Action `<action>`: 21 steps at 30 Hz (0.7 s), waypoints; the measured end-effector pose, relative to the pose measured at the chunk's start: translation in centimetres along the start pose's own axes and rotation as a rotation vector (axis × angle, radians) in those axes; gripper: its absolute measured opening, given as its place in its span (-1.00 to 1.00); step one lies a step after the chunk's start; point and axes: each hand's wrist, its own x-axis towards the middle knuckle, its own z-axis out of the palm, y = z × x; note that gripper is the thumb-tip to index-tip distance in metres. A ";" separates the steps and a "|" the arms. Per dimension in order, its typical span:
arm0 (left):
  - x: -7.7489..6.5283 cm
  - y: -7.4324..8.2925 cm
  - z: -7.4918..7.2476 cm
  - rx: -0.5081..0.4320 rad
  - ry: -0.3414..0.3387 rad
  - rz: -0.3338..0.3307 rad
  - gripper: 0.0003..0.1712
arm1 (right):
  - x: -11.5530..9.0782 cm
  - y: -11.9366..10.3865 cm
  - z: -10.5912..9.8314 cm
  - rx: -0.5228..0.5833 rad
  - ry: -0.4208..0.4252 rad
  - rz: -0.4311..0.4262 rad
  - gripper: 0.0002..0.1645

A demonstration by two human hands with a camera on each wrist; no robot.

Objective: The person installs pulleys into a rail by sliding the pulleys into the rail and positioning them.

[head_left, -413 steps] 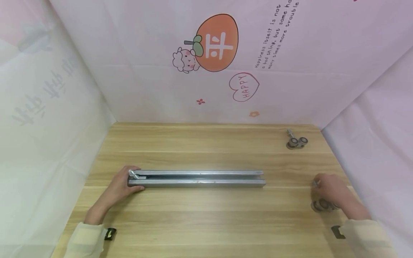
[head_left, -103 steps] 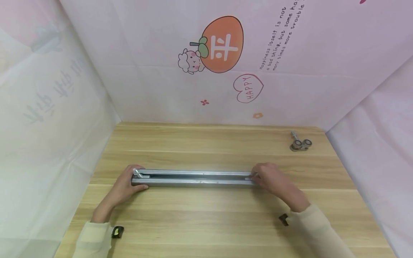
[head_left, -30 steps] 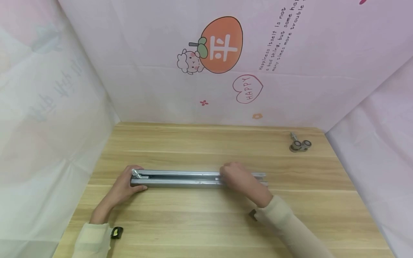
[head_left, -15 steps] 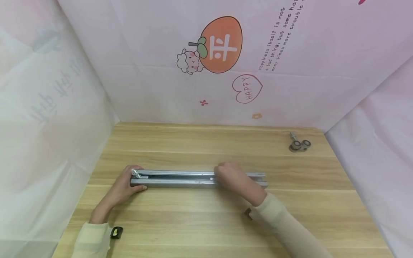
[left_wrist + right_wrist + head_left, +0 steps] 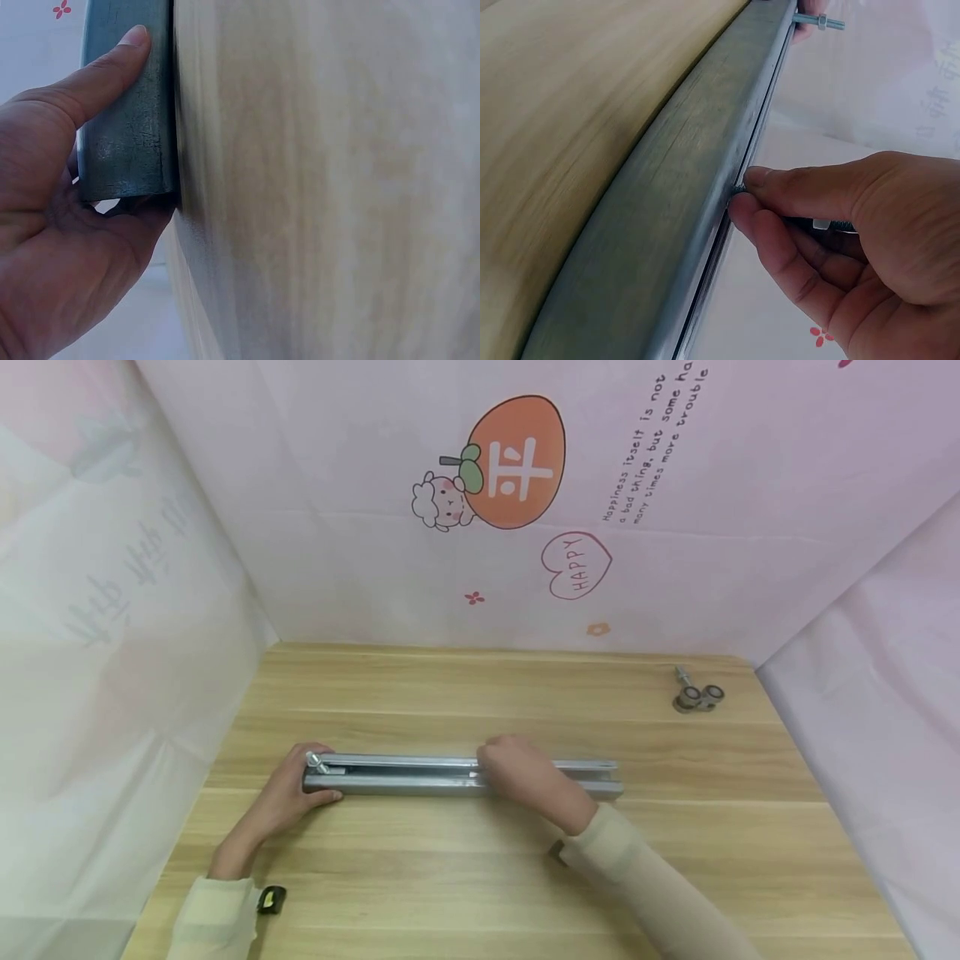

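A grey metal rail (image 5: 420, 785) lies lengthwise on the table with its slot facing up. My left hand (image 5: 281, 793) grips the rail's left end, thumb on its near side (image 5: 124, 172). A bolt with a nut (image 5: 317, 763) stands out of the slot at that end. Around the rail's middle, my right hand (image 5: 521, 777) pinches the threaded bolt of a roller trolley (image 5: 821, 223) at the slot. The trolley's wheels are hidden within the rail. The first bolt (image 5: 821, 22) also shows far along the rail in the right wrist view.
Another roller trolley (image 5: 697, 697), with several wheels and a bolt, lies at the back right of the wooden table (image 5: 450, 877). Printed cloth walls (image 5: 360, 568) rise behind the table and on both sides.
My right hand first held the roller trolley over the table at the right, then brought it to the rail's right end. It has since slid left along the slot. My left hand stays put.
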 end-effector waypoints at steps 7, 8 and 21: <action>0.0 0.0 0.0 -0.003 0.001 -0.006 -0.25 | 0.9 -0.7 0.2 -0.002 -0.019 -0.012 -0.83; 0.0 0.1 0.0 -0.004 0.001 -0.007 -0.25 | 1.0 -0.8 0.2 0.008 -0.018 -0.016 -0.83; 0.0 0.3 0.0 -0.003 0.007 0.006 -0.26 | 1.9 -1.8 0.3 0.019 -0.008 -0.035 -0.85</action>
